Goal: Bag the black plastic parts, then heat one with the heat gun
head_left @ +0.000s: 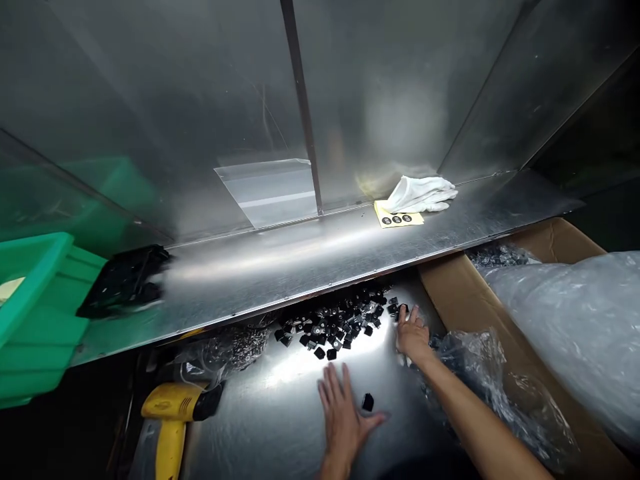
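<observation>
A pile of small black parts (340,323), some with shiny metal faces, lies on the metal worktop (280,427) under the shelf. My left hand (343,413) is over the worktop just in front of the pile, fingers spread and holding nothing. Between its thumb and index finger, a single black piece (368,401) lies apart from the others. My right hand (413,333) reaches to the pile's right end with its fingers stretched out. Its fingertips are at a few black pieces there; whether they press on them I cannot tell.
A yellow heat gun (173,410) lies left, beside a clear plastic bag (220,357). A cardboard box (460,293) with plastic bags stands right. The shelf (310,250) above bears a white glove (423,195), a yellow sticker sheet (397,219) and a green bin (37,320).
</observation>
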### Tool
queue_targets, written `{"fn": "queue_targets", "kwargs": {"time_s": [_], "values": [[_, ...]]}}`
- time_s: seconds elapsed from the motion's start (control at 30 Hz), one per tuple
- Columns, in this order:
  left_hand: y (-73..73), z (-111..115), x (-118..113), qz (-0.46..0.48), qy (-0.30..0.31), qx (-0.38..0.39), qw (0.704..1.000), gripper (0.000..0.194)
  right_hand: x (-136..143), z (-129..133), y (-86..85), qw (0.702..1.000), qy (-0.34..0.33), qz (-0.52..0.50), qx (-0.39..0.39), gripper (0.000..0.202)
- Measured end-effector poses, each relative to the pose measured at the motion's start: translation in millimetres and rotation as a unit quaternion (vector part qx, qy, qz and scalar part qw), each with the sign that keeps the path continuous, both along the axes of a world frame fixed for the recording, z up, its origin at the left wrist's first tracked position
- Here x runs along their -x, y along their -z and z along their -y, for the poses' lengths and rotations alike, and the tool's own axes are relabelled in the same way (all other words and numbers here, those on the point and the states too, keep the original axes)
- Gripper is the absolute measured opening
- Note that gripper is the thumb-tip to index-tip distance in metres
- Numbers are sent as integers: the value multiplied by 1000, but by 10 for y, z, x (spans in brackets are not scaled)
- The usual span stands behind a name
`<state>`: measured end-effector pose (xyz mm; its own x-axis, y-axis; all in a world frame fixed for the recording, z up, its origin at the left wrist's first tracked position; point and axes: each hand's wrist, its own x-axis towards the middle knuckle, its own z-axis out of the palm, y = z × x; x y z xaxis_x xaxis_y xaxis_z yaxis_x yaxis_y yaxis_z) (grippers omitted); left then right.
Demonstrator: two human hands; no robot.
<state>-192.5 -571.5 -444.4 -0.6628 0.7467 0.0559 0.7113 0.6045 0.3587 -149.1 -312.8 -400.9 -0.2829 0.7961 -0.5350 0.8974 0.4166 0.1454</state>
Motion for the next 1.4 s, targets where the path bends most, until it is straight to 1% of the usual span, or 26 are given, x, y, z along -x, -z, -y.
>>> {"fn": "queue_targets", "kwargs": {"time_s": [0.03, 0.07, 0.1, 0.13, 0.17, 0.23, 0.4, 0.5, 0.57, 0.63, 0.7, 0.77, 0.8, 0.87, 0.93, 1.0, 1.07, 1.1, 1.17, 1.2, 1.23, 1.27, 1.3, 1.33, 1.37, 1.4], "values": [[62, 31, -160, -6, 19, 4, 1000, 139, -3, -75, 32, 1000, 14, 8, 5, 96], [123, 43, -274, -13, 22, 6, 1000, 138, 6, -145, 60, 1000, 26, 4, 13, 92], [176, 37, -335, -19, 17, 7, 1000, 134, 22, -207, 82, 999, 33, -7, 22, 89], [217, 17, -341, -26, 4, 6, 1000, 130, 41, -260, 95, 999, 35, -20, 31, 89], [242, -14, -295, -32, -13, 4, 999, 126, 59, -302, 102, 998, 34, -31, 42, 90], [248, -95, -85, -44, -51, 0, 998, 122, 94, -355, 106, 996, 29, -48, 63, 94], [139, -323, 670, -55, -156, -2, 986, 127, 274, -344, 139, 990, 34, -105, 91, 100], [90, -457, 972, -46, -165, -7, 985, 123, 468, -287, 159, 982, 34, -155, 97, 102], [73, -511, 1054, -41, -149, -11, 988, 119, 562, -254, 148, 976, 28, -189, 99, 100], [64, -506, 1059, -38, -127, -16, 991, 119, 571, -230, 120, 970, 17, -217, 107, 98], [56, -430, 1033, -32, -100, -24, 994, 121, 485, -212, 93, 966, 7, -236, 108, 99], [54, -306, 1032, -24, -86, -36, 995, 124, 342, -197, 88, 965, 10, -248, 84, 101], [58, -240, 1052, -20, -94, -43, 994, 124, 270, -189, 96, 966, 20, -249, 69, 102], [82, -134, 1137, -14, -139, -57, 988, 122, 172, -166, 130, 967, 51, -240, 67, 107], [124, -93, 1261, -3, -185, -68, 980, 116, 165, -123, 162, 965, 84, -228, 104, 111], [159, -125, 1380, 12, -195, -72, 978, 109, 238, -40, 149, 959, 97, -228, 139, 110], [152, -209, 1448, 25, -179, -69, 981, 104, 323, 93, 49, 958, 88, -236, 133, 107], [126, -258, 1451, 27, -173, -66, 982, 101, 344, 177, -38, 960, 75, -242, 117, 106], [34, -350, 1379, 18, -181, -69, 981, 94, 301, 374, -279, 959, 30, -269, 81, 100], [-25, -385, 1301, 11, -188, -78, 979, 90, 226, 481, -421, 952, -6, -297, 75, 93], [-84, -412, 1195, 7, -187, -94, 978, 84, 112, 591, -567, 938, -50, -334, 80, 81], [-138, -429, 1062, 10, -172, -114, 978, 79, -43, 700, -710, 919, -94, -369, 103, 69], [-183, -439, 904, 21, -143, -136, 980, 73, -240, 807, -839, 902, -125, -391, 135, 60], [-216, -444, 728, 41, -100, -152, 982, 67, -477, 907, -946, 892, -133, -400, 162, 52], [-235, -449, 540, 70, -50, -161, 983, 61, -749, 999, -1023, 892, -122, -395, 182, 46], [-242, -458, 353, 105, -2, -162, 981, 55, -1046, 1079, -1063, 901, -92, -379, 191, 41]]}}
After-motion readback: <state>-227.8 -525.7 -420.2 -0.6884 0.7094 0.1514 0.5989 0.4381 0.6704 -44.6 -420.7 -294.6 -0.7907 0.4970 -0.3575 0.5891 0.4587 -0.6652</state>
